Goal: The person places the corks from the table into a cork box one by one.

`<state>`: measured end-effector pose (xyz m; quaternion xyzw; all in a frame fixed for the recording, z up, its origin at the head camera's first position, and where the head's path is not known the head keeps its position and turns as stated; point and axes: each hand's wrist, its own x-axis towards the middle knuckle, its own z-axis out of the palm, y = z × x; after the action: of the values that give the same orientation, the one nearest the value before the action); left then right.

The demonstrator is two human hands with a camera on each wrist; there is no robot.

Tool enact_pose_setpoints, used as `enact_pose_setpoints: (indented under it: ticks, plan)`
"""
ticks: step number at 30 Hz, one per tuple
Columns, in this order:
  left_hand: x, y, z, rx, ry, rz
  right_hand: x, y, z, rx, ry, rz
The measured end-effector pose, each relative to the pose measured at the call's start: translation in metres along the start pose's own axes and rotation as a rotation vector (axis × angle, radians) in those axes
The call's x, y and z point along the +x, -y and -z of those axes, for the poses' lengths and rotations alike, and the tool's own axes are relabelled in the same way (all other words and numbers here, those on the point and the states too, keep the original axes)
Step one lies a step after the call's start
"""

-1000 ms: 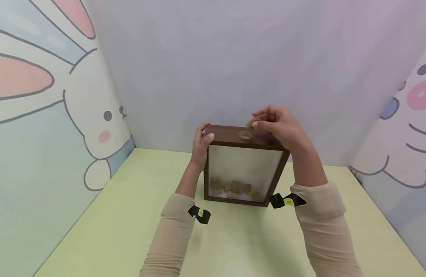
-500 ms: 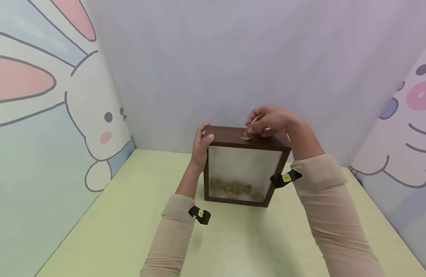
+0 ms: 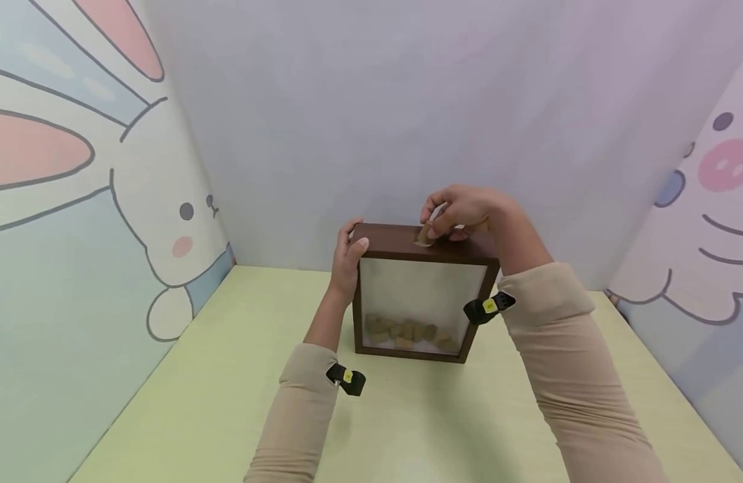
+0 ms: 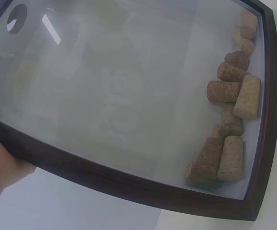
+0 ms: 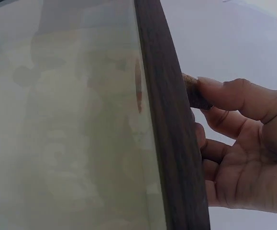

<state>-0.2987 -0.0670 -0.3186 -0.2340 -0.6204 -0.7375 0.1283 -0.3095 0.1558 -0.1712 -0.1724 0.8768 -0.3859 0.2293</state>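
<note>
A shadow box with a dark brown wooden frame (image 3: 386, 236) and a clear front stands upright on the table. Several wine corks (image 4: 231, 159) lie along its bottom, behind the pane. My left hand (image 3: 347, 263) grips the box's upper left corner, thumb on the top edge. At the round hole (image 3: 421, 243) in the top, my right hand (image 3: 465, 206) pinches a cork (image 5: 194, 93) between thumb and finger, its other fingers near the top of the frame. In the right wrist view the frame hides part of this cork.
The pale yellow-green table (image 3: 226, 402) extends around the box. A plain cloth wall (image 3: 323, 134) rises behind it. Side walls carry a cartoon rabbit (image 3: 160, 168) on the left and a cartoon pig (image 3: 679, 228) on the right.
My right hand has moved left and slightly down, bringing the cork from beside the hole to the hole itself. My left hand keeps its grip on the corner.
</note>
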Motion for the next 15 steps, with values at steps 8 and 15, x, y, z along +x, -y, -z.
enact_pose_setpoints:
  ticks: [8, 15]
  plan:
    - [-0.005, -0.004, 0.006, 0.062, -0.044, 0.063, -0.01, -0.014, -0.008, 0.001, -0.178, 0.138]
    - [-0.016, 0.006, 0.018, 0.098, -0.069, 0.115, -0.045, -0.045, -0.021, 0.134, -0.324, 0.398]
